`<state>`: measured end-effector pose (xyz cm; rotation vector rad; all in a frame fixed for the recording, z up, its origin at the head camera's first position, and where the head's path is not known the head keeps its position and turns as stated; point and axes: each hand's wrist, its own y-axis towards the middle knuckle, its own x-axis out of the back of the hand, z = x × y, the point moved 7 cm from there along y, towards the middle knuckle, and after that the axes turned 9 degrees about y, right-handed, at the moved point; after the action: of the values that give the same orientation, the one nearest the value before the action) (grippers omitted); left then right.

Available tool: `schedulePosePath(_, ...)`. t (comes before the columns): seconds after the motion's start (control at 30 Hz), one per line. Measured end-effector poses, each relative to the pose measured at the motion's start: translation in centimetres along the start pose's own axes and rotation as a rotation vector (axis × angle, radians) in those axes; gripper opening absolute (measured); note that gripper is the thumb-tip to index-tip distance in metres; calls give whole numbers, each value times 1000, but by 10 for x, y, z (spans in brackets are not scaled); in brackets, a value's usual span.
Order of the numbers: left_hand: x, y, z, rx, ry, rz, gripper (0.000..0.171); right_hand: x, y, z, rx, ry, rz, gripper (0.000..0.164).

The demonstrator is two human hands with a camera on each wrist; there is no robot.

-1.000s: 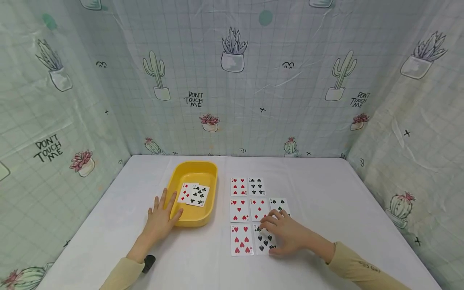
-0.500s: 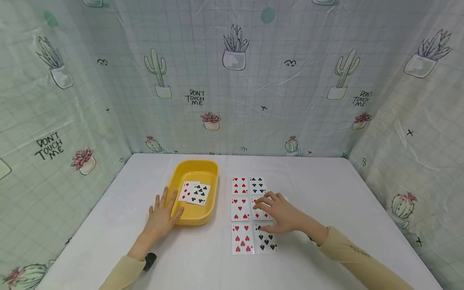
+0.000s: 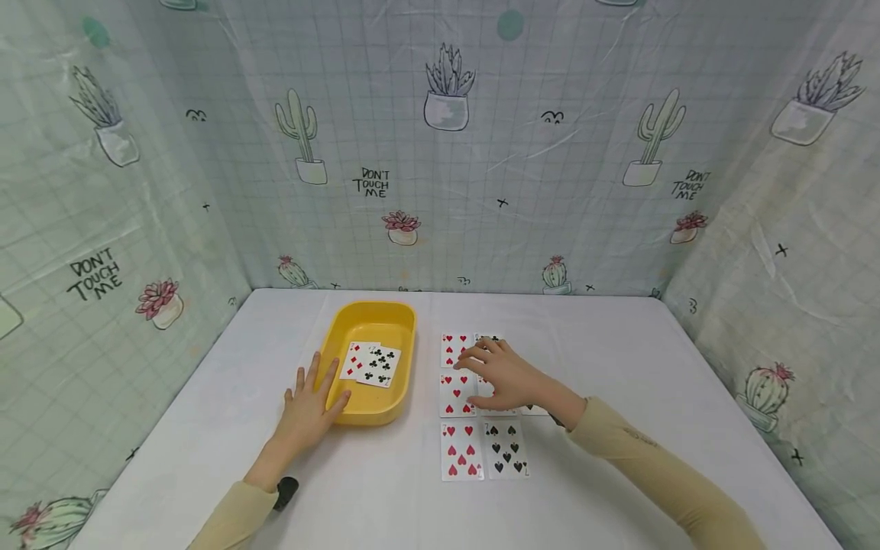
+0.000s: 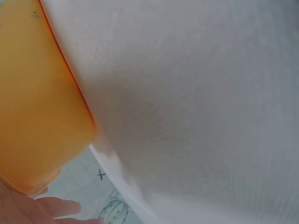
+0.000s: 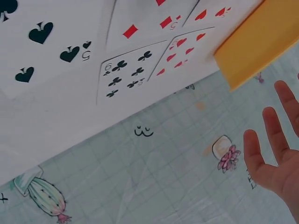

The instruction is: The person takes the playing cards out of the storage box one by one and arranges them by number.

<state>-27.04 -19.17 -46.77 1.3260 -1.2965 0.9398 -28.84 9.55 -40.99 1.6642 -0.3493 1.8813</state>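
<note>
A white table (image 3: 619, 367) carries a yellow tray (image 3: 357, 412) left of centre and face-up playing cards (image 3: 462, 451) laid in rows to its right, edges nearly touching; a left hand (image 3: 305, 412) rests flat on the cloth against the tray's near rim

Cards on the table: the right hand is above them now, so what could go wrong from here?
The cards lie edge to edge in a grid, so the right hand, reaching over the middle row, may drag a neighbour or lift two at once. Its sleeve passes close to the near row and could shift it. The left hand only rests open against the tray, so the tray might slide if bumped.
</note>
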Motion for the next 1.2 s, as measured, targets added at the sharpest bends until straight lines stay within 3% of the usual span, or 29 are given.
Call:
schedulePosePath(0.2, 0, 0, 0, 1, 4, 3, 67, -1, 25, 3, -23, 9, 25, 49)
schedulePosePath(0.53, 0, 0, -2, 3, 1, 13, 66, -4, 63, 14, -9, 53, -1, 50)
schedulePosePath(0.93, 1, -1, -1, 6, 12, 21, 66, -15, 104, 28, -43, 13, 0, 55)
schedulePosePath(1.2, 4, -2, -3, 4, 13, 18, 66, -34, 129, 33, -136, -72, 104, 64)
